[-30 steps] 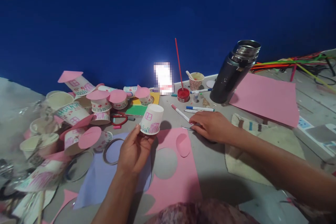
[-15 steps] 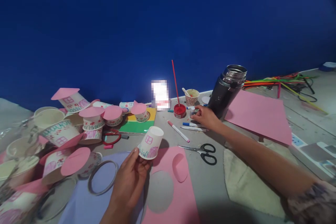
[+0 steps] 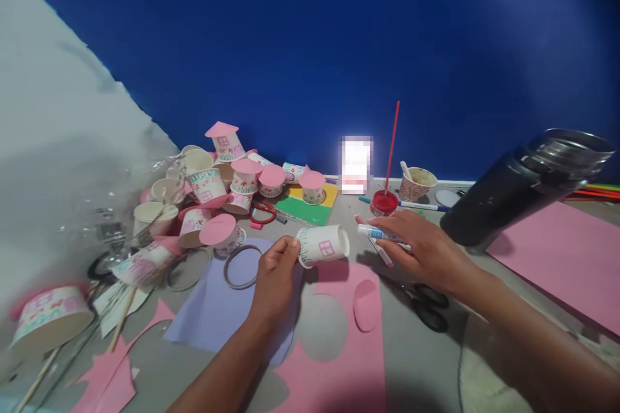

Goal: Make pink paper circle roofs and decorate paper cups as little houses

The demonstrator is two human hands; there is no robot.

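My left hand is closed round the rim end of a white paper cup, which lies tipped on its side in the air, base to the right. A pink window and green strokes are drawn on the cup. In my right hand is a white and blue tube that looks like a glue stick, pointing left toward the cup. Below the cup lies a pink paper sheet with a round cut-out and a loose pink piece. Black-handled scissors lie under my right forearm.
Decorated cups with pink cone roofs crowd the left. A tape ring rests on lilac paper. Behind my right hand stand a red paint jar with a stick, a small cup and a leaning black flask.
My right hand has lifted the tube off the table and brought it nearer the cup. My left hand has turned the cup from nearly upright onto its side. The view has swung left.
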